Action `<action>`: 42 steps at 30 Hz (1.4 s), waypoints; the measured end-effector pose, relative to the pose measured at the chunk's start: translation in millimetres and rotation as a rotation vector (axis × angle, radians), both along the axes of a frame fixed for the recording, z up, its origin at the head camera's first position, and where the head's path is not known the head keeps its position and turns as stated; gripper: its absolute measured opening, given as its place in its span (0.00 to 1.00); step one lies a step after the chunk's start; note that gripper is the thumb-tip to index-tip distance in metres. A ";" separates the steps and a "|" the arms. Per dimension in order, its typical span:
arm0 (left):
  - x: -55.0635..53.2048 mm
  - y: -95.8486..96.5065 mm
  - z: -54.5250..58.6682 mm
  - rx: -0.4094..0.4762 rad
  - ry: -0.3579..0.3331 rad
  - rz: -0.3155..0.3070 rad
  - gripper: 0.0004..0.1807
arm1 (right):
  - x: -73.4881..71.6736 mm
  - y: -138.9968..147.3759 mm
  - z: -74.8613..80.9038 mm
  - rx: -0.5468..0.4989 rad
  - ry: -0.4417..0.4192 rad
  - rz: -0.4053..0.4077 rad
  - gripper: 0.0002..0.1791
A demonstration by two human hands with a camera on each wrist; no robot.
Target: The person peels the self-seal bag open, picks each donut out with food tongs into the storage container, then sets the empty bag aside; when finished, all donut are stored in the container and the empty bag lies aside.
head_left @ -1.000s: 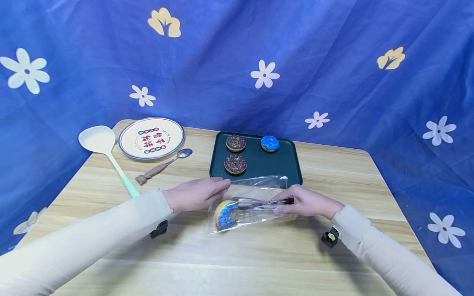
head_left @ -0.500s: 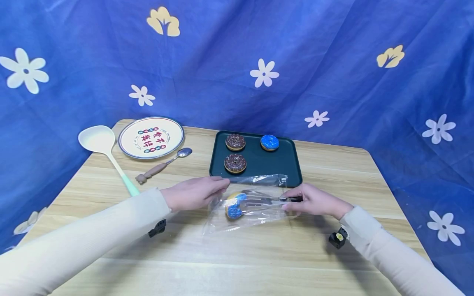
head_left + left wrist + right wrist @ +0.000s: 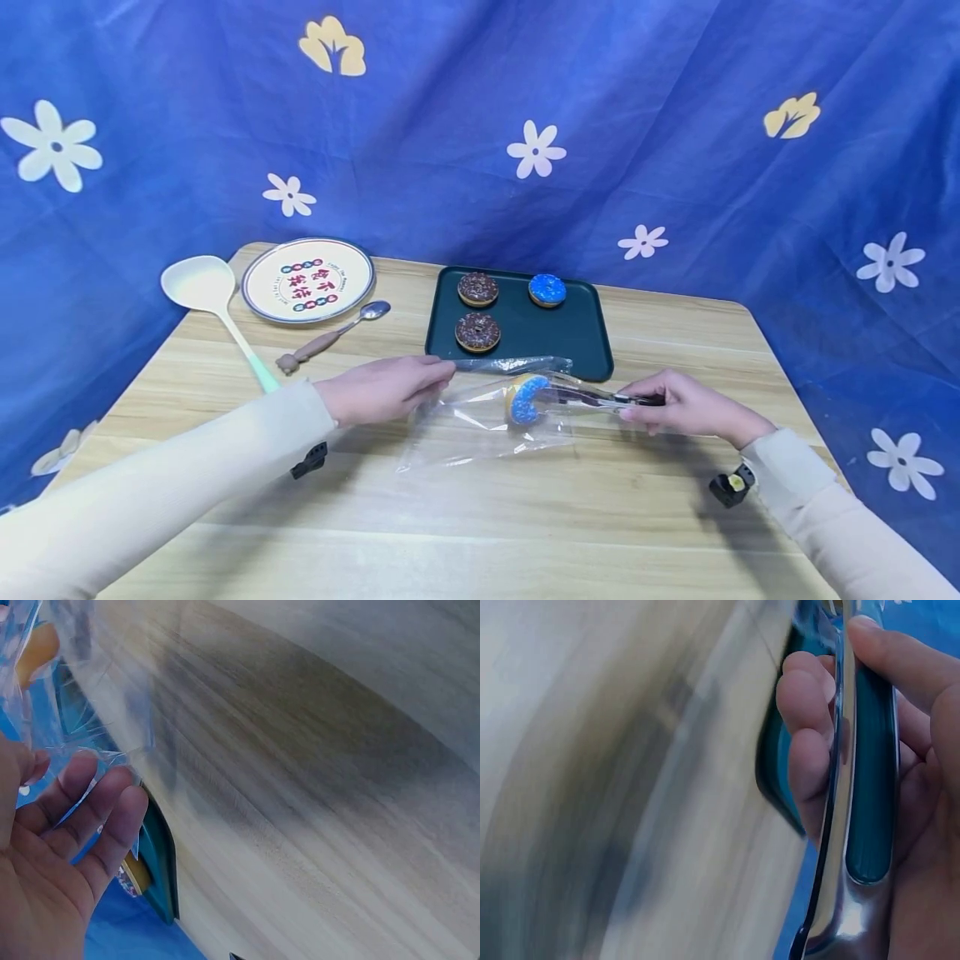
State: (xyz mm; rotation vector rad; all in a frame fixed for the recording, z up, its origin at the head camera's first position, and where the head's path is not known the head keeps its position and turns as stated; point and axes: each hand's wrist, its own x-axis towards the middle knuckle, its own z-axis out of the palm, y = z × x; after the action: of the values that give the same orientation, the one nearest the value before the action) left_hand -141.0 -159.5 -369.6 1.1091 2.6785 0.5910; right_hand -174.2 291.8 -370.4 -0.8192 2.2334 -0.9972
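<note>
My left hand [image 3: 382,389] pinches the left end of a clear plastic bag [image 3: 457,429], thumb against fingers, in front of the tray. In the left wrist view the film [image 3: 112,720] spreads out from its fingertips. My right hand [image 3: 686,406] grips metal tongs [image 3: 592,397] with dark green handle insets. The tongs reach into the bag's right end, their tips at a blue-iced doughnut [image 3: 527,400]. That doughnut shows through the film near the bag's right side. The right wrist view shows thumb and fingers squeezing the tongs' handle [image 3: 872,787] from both sides.
A dark green tray [image 3: 555,342] behind the bag bears two chocolate doughnuts [image 3: 477,332] and one blue doughnut [image 3: 547,290]. Left of it lie a spoon [image 3: 322,342], a white plate [image 3: 341,287] and a white ladle [image 3: 198,283] with a mint handle. A blue curtain [image 3: 450,167] hangs behind the table.
My right hand has moved right with the tongs, and the blue doughnut has slid from the bag's left part towards its right end. My left hand has shifted slightly left, keeping the bag.
</note>
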 end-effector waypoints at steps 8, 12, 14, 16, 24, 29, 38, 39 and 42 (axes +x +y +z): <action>1.1 -5.2 -2.9 -0.004 -0.004 0.008 0.05 | -3.9 27.0 8.1 -0.014 -0.025 -0.097 0.16; 2.6 -7.8 -3.3 -0.011 0.002 0.008 0.06 | -7.3 37.3 7.8 -0.024 -0.038 -0.149 0.17; 2.7 -8.6 -3.4 -0.008 0.017 0.000 0.06 | -10.0 41.5 6.9 -0.009 -0.018 -0.188 0.17; 2.5 -8.7 -3.3 -0.008 0.032 -0.007 0.06 | -13.5 44.3 6.0 0.008 -0.001 -0.233 0.18; 2.5 -5.3 -1.3 -0.006 0.040 -0.015 0.06 | -30.8 34.2 4.1 0.093 -0.065 -0.289 0.21; 2.0 -4.8 -2.6 -0.014 0.044 0.006 0.05 | -37.4 18.7 2.2 0.107 -0.111 -0.270 0.22; 2.4 -5.0 -4.5 -0.022 0.034 0.024 0.06 | -45.0 1.9 1.5 0.130 -0.153 -0.263 0.21; 2.5 -5.1 -4.6 -0.024 0.031 0.027 0.06 | -45.3 1.2 1.6 0.128 -0.157 -0.263 0.21; 2.6 -5.2 -4.8 -0.029 0.023 0.033 0.05 | -45.1 -0.1 1.9 0.118 -0.171 -0.259 0.21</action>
State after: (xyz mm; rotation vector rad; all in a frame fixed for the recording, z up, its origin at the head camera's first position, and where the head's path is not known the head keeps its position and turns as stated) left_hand -138.5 -164.7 -374.4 1.0725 2.7208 0.5466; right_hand -219.3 291.7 -368.5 -0.3837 2.2615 -0.9991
